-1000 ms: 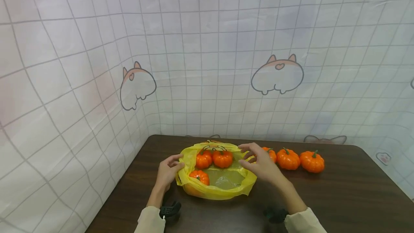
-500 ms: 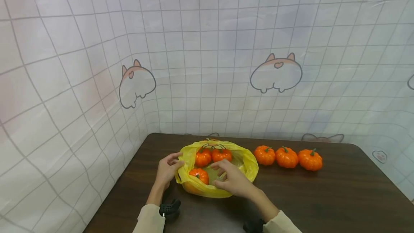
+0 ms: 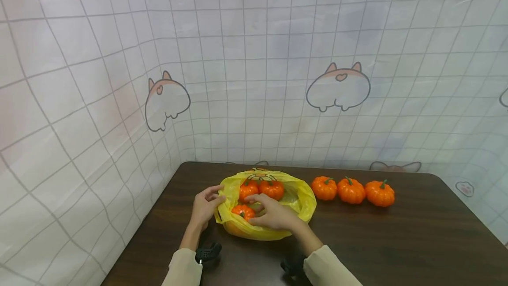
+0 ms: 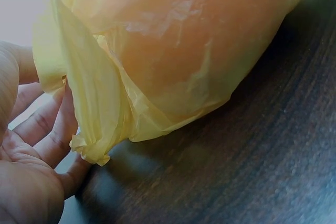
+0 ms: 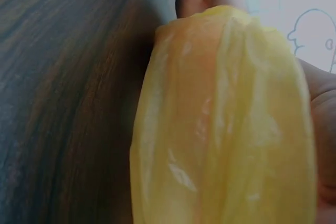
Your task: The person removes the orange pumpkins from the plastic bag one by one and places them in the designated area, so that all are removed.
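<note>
Head view: left hand [image 3: 205, 206] pinches yellow bag [image 3: 307, 202], right hand [image 3: 274, 213] at nearest pumpkin [image 3: 241, 211], can't tell if gripping. Left slips, bag could sag over right.

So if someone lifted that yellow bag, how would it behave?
Probably floppy: the bag has a crumpled, creased rim. It would likely sag at the bottom, with pumpkins inside. The film looks thin, orange showing through, so a hard tug might tear it.
</note>
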The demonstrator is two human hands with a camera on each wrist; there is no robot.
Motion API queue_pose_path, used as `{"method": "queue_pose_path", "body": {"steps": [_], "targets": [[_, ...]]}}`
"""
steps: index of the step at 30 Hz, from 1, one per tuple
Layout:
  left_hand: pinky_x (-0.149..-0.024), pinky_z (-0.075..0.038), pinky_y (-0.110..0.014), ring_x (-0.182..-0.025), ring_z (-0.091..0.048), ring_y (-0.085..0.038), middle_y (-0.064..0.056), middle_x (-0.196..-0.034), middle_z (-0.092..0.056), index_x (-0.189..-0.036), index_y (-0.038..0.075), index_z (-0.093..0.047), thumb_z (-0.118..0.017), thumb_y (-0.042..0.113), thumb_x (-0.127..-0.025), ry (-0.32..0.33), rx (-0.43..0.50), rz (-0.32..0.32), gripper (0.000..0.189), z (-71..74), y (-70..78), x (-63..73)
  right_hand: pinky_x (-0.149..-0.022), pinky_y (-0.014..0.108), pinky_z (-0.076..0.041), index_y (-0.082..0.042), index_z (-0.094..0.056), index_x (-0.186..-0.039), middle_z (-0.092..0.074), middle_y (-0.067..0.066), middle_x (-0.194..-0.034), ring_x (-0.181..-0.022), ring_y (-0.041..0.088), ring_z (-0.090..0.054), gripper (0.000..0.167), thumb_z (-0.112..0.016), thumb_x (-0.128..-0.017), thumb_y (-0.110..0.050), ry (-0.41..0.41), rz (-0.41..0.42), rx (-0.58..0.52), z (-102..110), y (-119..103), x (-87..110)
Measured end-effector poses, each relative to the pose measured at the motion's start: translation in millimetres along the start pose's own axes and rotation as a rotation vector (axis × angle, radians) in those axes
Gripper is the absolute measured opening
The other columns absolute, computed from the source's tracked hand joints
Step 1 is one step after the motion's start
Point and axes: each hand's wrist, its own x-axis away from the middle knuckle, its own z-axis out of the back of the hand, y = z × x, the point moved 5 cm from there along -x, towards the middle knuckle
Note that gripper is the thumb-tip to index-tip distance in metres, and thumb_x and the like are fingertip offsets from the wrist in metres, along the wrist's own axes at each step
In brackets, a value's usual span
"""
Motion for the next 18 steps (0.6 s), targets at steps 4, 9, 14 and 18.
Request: {"method": "queue_pose_path", "body": {"steps": [4, 9, 14, 18], "targets": [[-0.067, -0.055, -0.025, -0.078, -0.065, -0.014, -0.01, -0.096, -0.074, -0.128, 0.014, -0.072, -0.074, 0.012, -0.093, 0.005, -0.005, -0.002, 0.034, 0.4, 2.5, -0.6, -0.094, 0.045, -0.055, -0.015, -0.053, -0.147, -0.055, 0.009, -0.147, -0.117, 0.029, -0.063, 0.057, -0.074, -0.094, -0.02, -0.044, 0.008, 0.015, -5, 2, -6.8], [-0.068, -0.056, -0.024, -0.078, -0.066, -0.013, -0.012, -0.097, -0.074, -0.128, 0.013, -0.071, -0.073, 0.011, -0.094, 0.001, 0.005, -0.012, 0.035, 0.9, 3.4, -1.9, -0.098, 0.05, -0.053, -0.016, -0.053, -0.148, -0.056, 0.009, -0.148, -0.12, 0.032, -0.062, 0.058, -0.073, -0.094, -0.013, -0.054, 0.006, 0.016, -9, 5, -11.9], [-0.065, -0.056, -0.024, -0.076, -0.066, -0.013, -0.01, -0.094, -0.074, -0.129, 0.012, -0.071, -0.072, 0.01, -0.094, -0.009, 0.019, -0.013, 0.035, 1.2, 2.9, -1.4, -0.098, 0.05, -0.053, -0.016, -0.054, -0.147, -0.056, 0.009, -0.148, -0.123, 0.034, -0.061, 0.057, -0.073, -0.094, -0.011, -0.047, 0.009, -0.004, -11, 7, -13.7], [-0.065, -0.056, -0.025, -0.075, -0.066, -0.013, -0.007, -0.091, -0.074, -0.129, 0.013, -0.071, -0.072, 0.01, -0.094, -0.007, 0.016, -0.006, 0.035, 1.2, 0.2, -1.3, -0.097, 0.049, -0.054, -0.017, -0.055, -0.145, -0.056, 0.01, -0.146, -0.122, 0.033, -0.061, 0.056, -0.074, -0.093, -0.011, -0.026, 0.0, -0.012, -13, 11, -12.5]]}}
